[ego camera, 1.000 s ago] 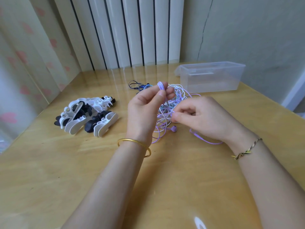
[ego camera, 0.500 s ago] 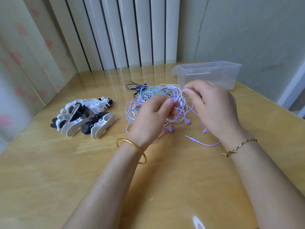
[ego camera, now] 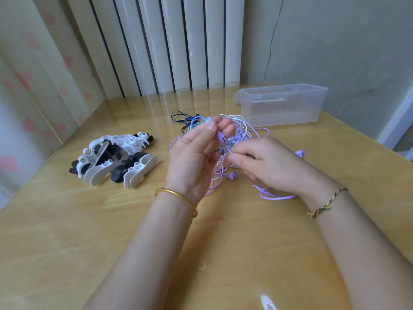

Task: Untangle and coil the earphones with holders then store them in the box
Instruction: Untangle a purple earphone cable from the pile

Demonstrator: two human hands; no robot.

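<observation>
Purple-white earphones [ego camera: 243, 128]: one tangle near-left of the box [ego camera: 283, 104], left hand [ego camera: 194, 157] and right hand [ego camera: 268, 162] each in pinching grip on strands; holders [ego camera: 116, 159] farther left, unused; none coiled or stored.

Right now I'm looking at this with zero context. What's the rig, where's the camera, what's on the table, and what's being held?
There is no robot here. These are a person's two bare hands, filmed by one wide-angle camera worn on the head, looking forward and down, so this is the only view.

The left hand and the right hand each pinch strands of a tangle of earphone cables in purple, white, teal and dark blue. The tangle is in the middle of the wooden table. A purple earbud shows just below the hands.

To the left lies a pile of black and white holders, not touched by either hand. At the far right stands a clear plastic box, open at the top.
</observation>
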